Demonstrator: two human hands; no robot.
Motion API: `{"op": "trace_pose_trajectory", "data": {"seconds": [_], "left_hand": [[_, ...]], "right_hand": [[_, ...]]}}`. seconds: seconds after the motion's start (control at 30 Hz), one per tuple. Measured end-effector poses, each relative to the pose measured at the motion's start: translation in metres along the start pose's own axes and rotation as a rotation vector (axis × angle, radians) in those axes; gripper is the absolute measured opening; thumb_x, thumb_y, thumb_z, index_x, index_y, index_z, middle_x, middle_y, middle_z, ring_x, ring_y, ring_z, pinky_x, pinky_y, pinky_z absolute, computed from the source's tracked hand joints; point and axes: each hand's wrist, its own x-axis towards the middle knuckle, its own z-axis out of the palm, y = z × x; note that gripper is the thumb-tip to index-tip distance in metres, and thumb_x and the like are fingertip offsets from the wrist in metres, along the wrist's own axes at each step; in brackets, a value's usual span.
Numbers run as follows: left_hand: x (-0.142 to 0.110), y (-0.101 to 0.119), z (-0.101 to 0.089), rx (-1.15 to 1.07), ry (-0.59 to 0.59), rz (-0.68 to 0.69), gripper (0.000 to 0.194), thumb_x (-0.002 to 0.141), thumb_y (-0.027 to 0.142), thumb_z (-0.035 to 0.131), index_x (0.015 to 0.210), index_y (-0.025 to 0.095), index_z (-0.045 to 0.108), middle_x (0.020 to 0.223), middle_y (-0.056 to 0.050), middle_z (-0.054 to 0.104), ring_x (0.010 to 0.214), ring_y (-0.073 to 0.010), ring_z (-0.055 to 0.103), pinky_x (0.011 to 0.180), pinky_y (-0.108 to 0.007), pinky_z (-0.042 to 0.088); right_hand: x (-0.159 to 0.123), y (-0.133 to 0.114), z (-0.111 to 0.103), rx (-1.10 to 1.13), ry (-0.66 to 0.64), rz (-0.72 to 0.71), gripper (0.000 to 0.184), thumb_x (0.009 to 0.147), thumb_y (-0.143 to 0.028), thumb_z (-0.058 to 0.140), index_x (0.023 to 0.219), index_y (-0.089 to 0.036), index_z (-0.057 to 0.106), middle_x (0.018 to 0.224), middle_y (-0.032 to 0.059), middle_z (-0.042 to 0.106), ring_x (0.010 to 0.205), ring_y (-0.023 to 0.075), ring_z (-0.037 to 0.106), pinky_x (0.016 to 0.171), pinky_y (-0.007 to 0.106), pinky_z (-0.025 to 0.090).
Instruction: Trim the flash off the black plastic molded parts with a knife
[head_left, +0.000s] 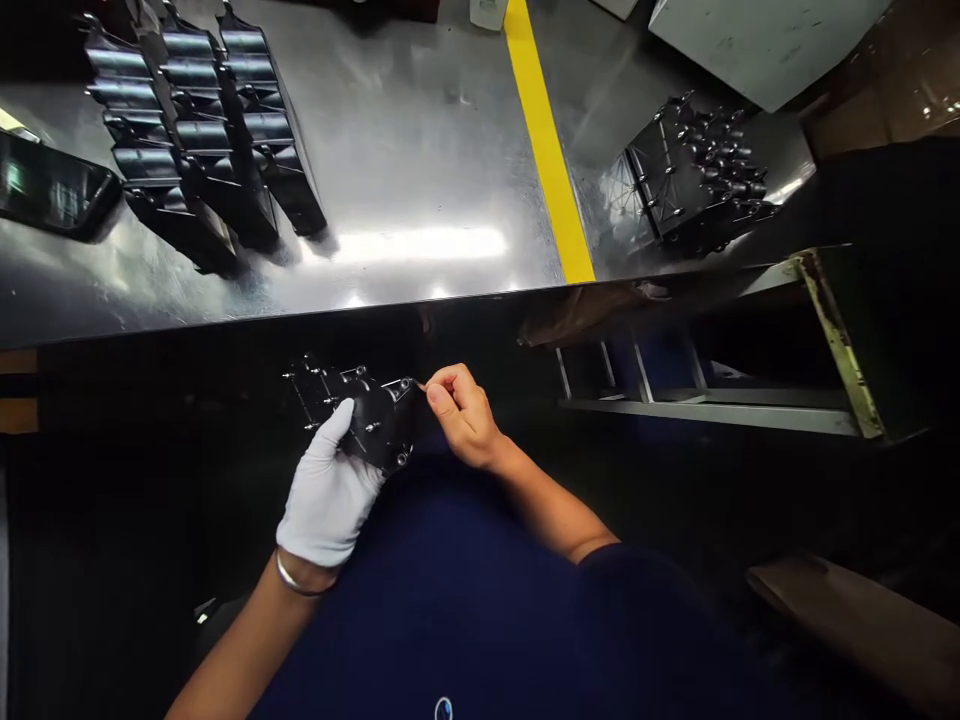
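Observation:
My left hand (328, 497), in a white glove, grips a black molded part (379, 425) with several shiny metal-ringed holes and thin posts. The thumb lies over its near face while the other fingers are hidden beneath. My bare right hand (466, 418) is pinched at the part's right edge, close to an upper corner hole. From its fingertips a small thin tip points at that corner; what it belongs to is too small to make out. Both hands are in front of the metal table, below its edge.
Stacked black parts (255, 130) stand in rows at the table's left, beside a dark phone-like object (56, 185). Yellow tape (547, 140) crosses the steel table (420, 130). More black parts (697, 175) are piled right, near a white box (765, 40). A metal frame (712, 415) stands below.

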Motion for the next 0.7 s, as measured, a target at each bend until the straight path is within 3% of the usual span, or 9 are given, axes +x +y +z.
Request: {"op": "trace_pose_trajectory", "data": {"seconds": [0.2, 0.3, 0.47, 0.7], "left_hand": [[0.002, -0.004, 0.006, -0.087, 0.033, -0.012, 0.033, 0.101, 0.018, 0.042, 0.091, 0.021, 0.073, 0.086, 0.000, 0.079, 0.088, -0.0124, 0.076, 0.092, -0.026, 0.059], [-0.001, -0.005, 0.005, -0.122, 0.020, -0.018, 0.031, 0.100, 0.015, 0.043, 0.095, 0.019, 0.073, 0.089, -0.001, 0.080, 0.085, -0.0136, 0.076, 0.091, -0.027, 0.060], [-0.009, -0.007, 0.002, -0.064, 0.056, -0.021, 0.029, 0.097, 0.014, 0.047, 0.101, 0.020, 0.074, 0.086, -0.001, 0.080, 0.080, -0.0143, 0.076, 0.092, -0.029, 0.060], [0.002, -0.006, -0.003, 0.026, 0.052, 0.059, 0.025, 0.096, 0.019, 0.050, 0.099, 0.025, 0.075, 0.094, 0.000, 0.079, 0.104, -0.0179, 0.073, 0.091, -0.026, 0.060]], "right_hand": [[0.002, 0.005, 0.006, 0.062, 0.058, -0.159, 0.033, 0.094, -0.051, 0.056, 0.089, -0.019, 0.055, 0.081, 0.0013, 0.059, 0.055, 0.0073, 0.048, 0.052, 0.024, 0.043], [0.004, 0.013, 0.005, 0.082, 0.076, -0.155, 0.032, 0.093, -0.050, 0.059, 0.088, -0.019, 0.055, 0.082, 0.0021, 0.061, 0.055, 0.0073, 0.048, 0.051, 0.024, 0.043], [0.010, 0.017, -0.005, 0.156, 0.263, -0.057, 0.038, 0.092, -0.055, 0.058, 0.081, -0.019, 0.055, 0.072, -0.0012, 0.057, 0.062, 0.0097, 0.052, 0.057, 0.025, 0.045], [-0.002, -0.001, -0.005, 0.203, 0.037, -0.153, 0.035, 0.093, -0.053, 0.059, 0.085, -0.019, 0.057, 0.076, 0.0012, 0.062, 0.058, 0.0090, 0.051, 0.051, 0.024, 0.042]]}}
